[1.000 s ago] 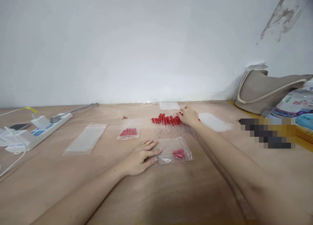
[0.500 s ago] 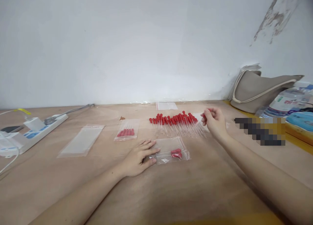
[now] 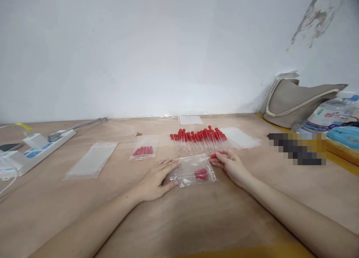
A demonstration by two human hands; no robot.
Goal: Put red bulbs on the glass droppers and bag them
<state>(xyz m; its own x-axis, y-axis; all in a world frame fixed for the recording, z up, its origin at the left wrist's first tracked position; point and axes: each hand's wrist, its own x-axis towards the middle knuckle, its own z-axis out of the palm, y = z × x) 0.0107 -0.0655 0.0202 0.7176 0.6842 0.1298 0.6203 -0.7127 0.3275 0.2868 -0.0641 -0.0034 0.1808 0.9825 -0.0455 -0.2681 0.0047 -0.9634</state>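
A clear zip bag (image 3: 186,180) lies flat in front of me with red-bulbed droppers (image 3: 201,171) inside. My left hand (image 3: 159,178) rests flat with fingers spread, its fingertips on the bag's left end. My right hand (image 3: 228,164) pinches a dropper (image 3: 213,155) by its red bulb at the bag's right end. That dropper's clear tube points left over the bag's upper right corner; whether its tip is inside I cannot tell. Just beyond, a row of loose droppers (image 3: 196,136) lies with red bulbs away from me and tubes toward me.
A filled bag of droppers (image 3: 143,147) lies to the left, near a stack of flat bags (image 3: 91,160). More bags (image 3: 241,138) lie at right and one (image 3: 190,120) by the wall. A power strip (image 3: 42,153) stands far left; a grey bag (image 3: 300,100) and bottle (image 3: 331,114) stand right.
My right hand has moved left and toward me from the right end of the dropper row to the bag, with a dropper in its fingers. My left hand stays on the bag.
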